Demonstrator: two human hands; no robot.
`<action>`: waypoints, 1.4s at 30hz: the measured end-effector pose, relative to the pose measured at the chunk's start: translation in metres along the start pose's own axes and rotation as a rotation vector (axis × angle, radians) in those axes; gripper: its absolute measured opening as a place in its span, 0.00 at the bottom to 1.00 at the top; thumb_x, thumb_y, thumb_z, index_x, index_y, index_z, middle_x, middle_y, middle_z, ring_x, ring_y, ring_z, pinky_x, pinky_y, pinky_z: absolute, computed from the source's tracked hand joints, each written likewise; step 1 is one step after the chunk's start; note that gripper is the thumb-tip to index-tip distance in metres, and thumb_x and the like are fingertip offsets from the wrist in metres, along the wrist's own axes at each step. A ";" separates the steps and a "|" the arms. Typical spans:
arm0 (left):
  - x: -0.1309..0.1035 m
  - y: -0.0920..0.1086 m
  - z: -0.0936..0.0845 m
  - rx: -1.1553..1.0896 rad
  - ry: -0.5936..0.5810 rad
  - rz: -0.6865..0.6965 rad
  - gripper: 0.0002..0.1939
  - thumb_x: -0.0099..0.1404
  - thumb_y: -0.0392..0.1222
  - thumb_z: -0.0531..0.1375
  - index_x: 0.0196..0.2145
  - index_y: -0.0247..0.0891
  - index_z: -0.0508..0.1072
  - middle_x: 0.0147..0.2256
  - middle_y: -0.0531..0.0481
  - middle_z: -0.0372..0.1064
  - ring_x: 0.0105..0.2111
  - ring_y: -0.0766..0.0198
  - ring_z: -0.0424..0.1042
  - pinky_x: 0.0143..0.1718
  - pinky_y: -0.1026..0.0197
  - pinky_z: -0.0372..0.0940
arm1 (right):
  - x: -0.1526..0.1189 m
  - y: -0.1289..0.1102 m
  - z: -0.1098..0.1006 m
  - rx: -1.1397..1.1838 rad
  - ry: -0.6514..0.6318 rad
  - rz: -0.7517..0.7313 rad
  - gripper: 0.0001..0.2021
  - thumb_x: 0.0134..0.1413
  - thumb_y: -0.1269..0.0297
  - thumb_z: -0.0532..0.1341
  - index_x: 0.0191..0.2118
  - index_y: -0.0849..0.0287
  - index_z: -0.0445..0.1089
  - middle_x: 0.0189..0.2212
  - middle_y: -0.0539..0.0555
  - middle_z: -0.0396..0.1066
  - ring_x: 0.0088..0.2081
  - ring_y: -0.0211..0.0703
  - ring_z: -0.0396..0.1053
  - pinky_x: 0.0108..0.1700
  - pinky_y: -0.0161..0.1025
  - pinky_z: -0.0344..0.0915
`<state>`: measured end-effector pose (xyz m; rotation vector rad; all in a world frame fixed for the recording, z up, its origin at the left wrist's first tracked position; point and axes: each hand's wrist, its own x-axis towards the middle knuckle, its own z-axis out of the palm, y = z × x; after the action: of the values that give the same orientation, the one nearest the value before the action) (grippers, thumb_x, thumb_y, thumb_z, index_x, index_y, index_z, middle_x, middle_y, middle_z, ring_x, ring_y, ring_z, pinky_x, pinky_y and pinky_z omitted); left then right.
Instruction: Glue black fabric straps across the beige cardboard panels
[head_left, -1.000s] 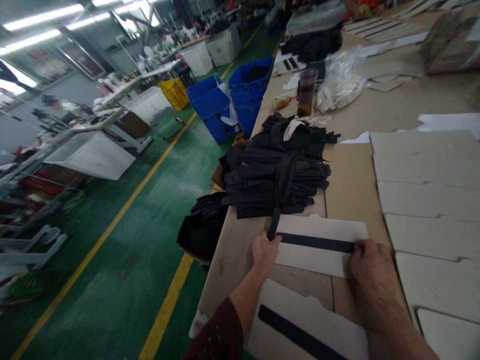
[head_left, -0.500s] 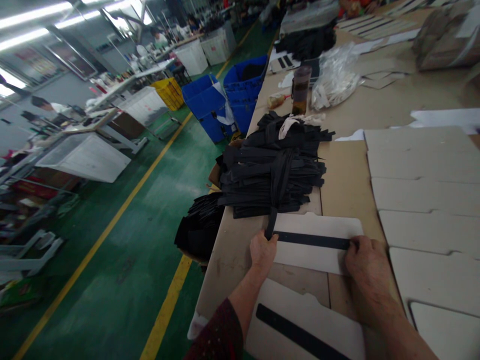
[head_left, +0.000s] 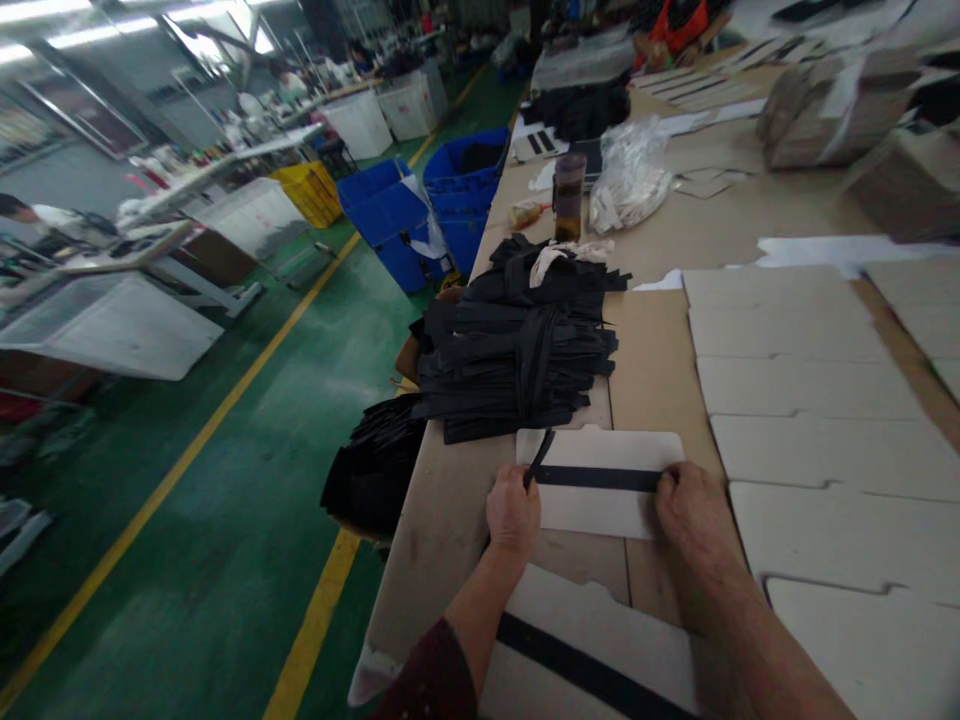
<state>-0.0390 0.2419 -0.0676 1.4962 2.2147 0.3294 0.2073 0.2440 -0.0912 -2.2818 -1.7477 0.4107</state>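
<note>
A black strip lies lengthwise across a pale, flat panel on the table. My left hand is closed at the panel's left edge, with a narrow black strip end sticking up from its fingers. At the other end, my right hand pinches the strip near the panel's right edge. Its fingertips are partly hidden. Just beyond the panel is a heap of black strips, some tied in a bundle. Nearer to me lies a second pale panel with its own black strip.
Overlapping pale panels cover the table's right side. Farther back stand a bottle of brown liquid and a clear plastic bag. A box of black pieces sits by the left edge; blue bins stand on the floor.
The view has shifted right, so things sit farther left. The strip end above my left hand looks narrower and tilts more to the right. Both hands stay at the panel's edges.
</note>
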 end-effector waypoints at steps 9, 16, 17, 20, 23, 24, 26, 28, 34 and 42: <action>0.008 0.002 -0.003 -0.024 -0.008 0.001 0.17 0.61 0.50 0.63 0.43 0.38 0.74 0.44 0.43 0.75 0.44 0.55 0.74 0.43 0.60 0.63 | 0.001 0.002 -0.005 0.126 -0.037 -0.002 0.10 0.58 0.63 0.56 0.42 0.64 0.67 0.40 0.64 0.70 0.44 0.52 0.68 0.48 0.44 0.63; 0.016 0.000 -0.001 -0.012 -0.060 -0.051 0.16 0.57 0.51 0.65 0.40 0.40 0.73 0.40 0.43 0.76 0.41 0.54 0.75 0.40 0.59 0.63 | 0.005 0.005 -0.003 0.147 -0.059 0.015 0.07 0.57 0.63 0.57 0.39 0.61 0.66 0.38 0.62 0.70 0.41 0.51 0.68 0.45 0.43 0.64; 0.017 0.000 -0.001 -0.003 -0.068 -0.057 0.16 0.58 0.51 0.65 0.40 0.40 0.73 0.41 0.43 0.76 0.42 0.54 0.75 0.40 0.59 0.63 | 0.006 0.005 -0.002 0.141 -0.068 0.022 0.07 0.57 0.63 0.57 0.39 0.60 0.66 0.38 0.62 0.70 0.41 0.51 0.68 0.45 0.44 0.63; 0.020 0.000 0.002 0.027 -0.082 -0.062 0.18 0.59 0.54 0.64 0.41 0.40 0.72 0.43 0.42 0.74 0.44 0.53 0.74 0.42 0.58 0.64 | 0.011 0.006 0.001 0.119 -0.088 0.051 0.08 0.58 0.62 0.57 0.40 0.61 0.66 0.39 0.62 0.70 0.42 0.52 0.67 0.45 0.44 0.63; 0.021 0.003 0.000 0.047 -0.073 -0.055 0.23 0.58 0.55 0.64 0.46 0.38 0.70 0.46 0.40 0.72 0.47 0.51 0.73 0.44 0.58 0.64 | 0.014 0.003 -0.003 0.107 -0.092 0.068 0.08 0.58 0.62 0.58 0.40 0.61 0.66 0.38 0.61 0.70 0.42 0.51 0.68 0.44 0.42 0.63; 0.020 0.004 -0.002 0.049 -0.064 -0.052 0.25 0.58 0.55 0.64 0.47 0.36 0.69 0.47 0.39 0.72 0.47 0.51 0.73 0.44 0.58 0.64 | 0.013 0.001 -0.006 0.105 -0.088 0.070 0.07 0.57 0.63 0.58 0.39 0.61 0.66 0.37 0.60 0.70 0.41 0.50 0.68 0.44 0.42 0.63; 0.017 0.004 -0.006 0.047 -0.038 -0.043 0.27 0.58 0.54 0.65 0.48 0.34 0.68 0.48 0.38 0.70 0.47 0.51 0.73 0.44 0.58 0.64 | 0.009 -0.002 -0.014 0.099 -0.066 0.071 0.08 0.58 0.62 0.58 0.40 0.61 0.66 0.38 0.60 0.70 0.40 0.49 0.69 0.42 0.41 0.63; 0.013 0.002 -0.008 0.044 -0.006 -0.032 0.27 0.58 0.54 0.64 0.48 0.33 0.67 0.48 0.37 0.69 0.47 0.51 0.73 0.44 0.58 0.64 | 0.001 -0.004 -0.020 0.084 -0.020 0.082 0.11 0.59 0.61 0.57 0.44 0.63 0.66 0.42 0.64 0.69 0.41 0.51 0.69 0.43 0.43 0.63; 0.010 -0.009 -0.006 0.041 0.014 -0.030 0.27 0.60 0.55 0.63 0.49 0.34 0.66 0.47 0.38 0.69 0.48 0.51 0.72 0.47 0.58 0.64 | -0.004 -0.003 -0.017 0.079 0.031 0.161 0.19 0.56 0.60 0.59 0.48 0.70 0.66 0.44 0.73 0.68 0.49 0.62 0.66 0.49 0.51 0.61; 0.013 -0.014 -0.010 0.034 -0.010 -0.020 0.30 0.58 0.56 0.64 0.51 0.34 0.65 0.49 0.38 0.71 0.49 0.51 0.72 0.47 0.59 0.63 | 0.015 0.012 -0.024 0.392 -0.133 0.208 0.14 0.48 0.52 0.62 0.33 0.57 0.71 0.27 0.52 0.74 0.30 0.46 0.71 0.31 0.39 0.63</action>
<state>-0.0597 0.2490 -0.0678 1.4894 2.2359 0.2791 0.2311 0.2551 -0.0740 -2.1897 -1.3371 0.8786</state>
